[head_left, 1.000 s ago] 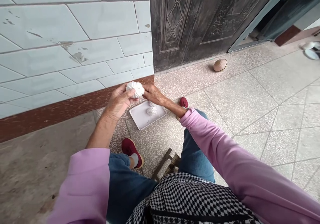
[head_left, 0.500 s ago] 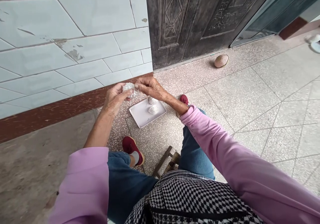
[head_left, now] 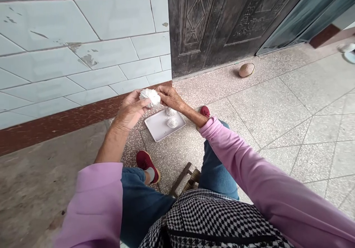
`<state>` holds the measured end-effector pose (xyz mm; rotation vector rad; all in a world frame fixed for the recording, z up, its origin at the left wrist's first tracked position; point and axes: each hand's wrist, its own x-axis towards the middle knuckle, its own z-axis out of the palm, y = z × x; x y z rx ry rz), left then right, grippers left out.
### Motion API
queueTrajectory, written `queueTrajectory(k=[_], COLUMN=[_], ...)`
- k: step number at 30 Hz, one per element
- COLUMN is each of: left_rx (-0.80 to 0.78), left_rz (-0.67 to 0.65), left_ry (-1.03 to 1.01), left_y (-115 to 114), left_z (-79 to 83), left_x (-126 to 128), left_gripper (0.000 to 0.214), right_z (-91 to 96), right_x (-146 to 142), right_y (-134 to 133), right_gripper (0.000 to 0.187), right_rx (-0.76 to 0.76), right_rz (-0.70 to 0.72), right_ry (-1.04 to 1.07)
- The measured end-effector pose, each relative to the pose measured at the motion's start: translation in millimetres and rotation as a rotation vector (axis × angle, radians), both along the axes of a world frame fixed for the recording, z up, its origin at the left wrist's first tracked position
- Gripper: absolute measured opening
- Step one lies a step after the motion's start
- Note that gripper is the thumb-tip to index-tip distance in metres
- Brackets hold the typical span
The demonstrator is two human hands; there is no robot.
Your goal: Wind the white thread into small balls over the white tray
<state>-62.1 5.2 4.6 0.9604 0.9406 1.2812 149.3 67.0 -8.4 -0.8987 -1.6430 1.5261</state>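
Observation:
Both my hands hold a small white crumpled ball (head_left: pixel 150 96) in front of me, above the floor. My left hand (head_left: pixel 132 109) cups it from the left with curled fingers. My right hand (head_left: pixel 171 97) pinches its right side with closed fingertips. Below the hands a white rectangular tray (head_left: pixel 158 128) lies on the speckled floor, and two small whitish lumps (head_left: pixel 172 122) rest on it. I cannot make out what the ball is made of.
I sit on a low wooden stool (head_left: pixel 185 179), red shoes (head_left: pixel 146 163) planted on the floor. A pale tiled wall (head_left: pixel 83 48) with a red base stands left, a dark carved door (head_left: pixel 216 19) ahead. A small round brown object (head_left: pixel 246 70) lies by the door.
The white ball turned in my hands: half a second ago it showed narrow and pinched, now its ruffled face shows again. The hands stayed above the tray.

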Motion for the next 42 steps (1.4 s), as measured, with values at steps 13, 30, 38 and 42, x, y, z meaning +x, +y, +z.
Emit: queueTrajectory(k=[13, 30, 38, 42], left_rx=[0.019, -0.081, -0.005, -0.042], left_rz=[0.295, -0.093, -0.002, -0.025], left_ry=[0.271, 0.132, 0.292, 0.293], left_y=[22, -7, -3, -3], left_z=[-20.1, 2.3, 6.3, 9.9], left_x=[-14, 0, 3, 0], left_gripper=[0.079, 0.077, 0.062, 0.059], right_z=[26.6, -2.4, -0.3, -0.9], right_x=[4, 5, 9, 11], right_y=[-30, 12, 10, 11], right_gripper=[0.049, 0.078, 0.071, 0.075], right_rx=[0.168, 0.063, 0.118, 0.139], right_rz=[0.188, 0.046, -0.040, -0.089], right_ry=[-0.150, 0.144, 0.082, 0.078])
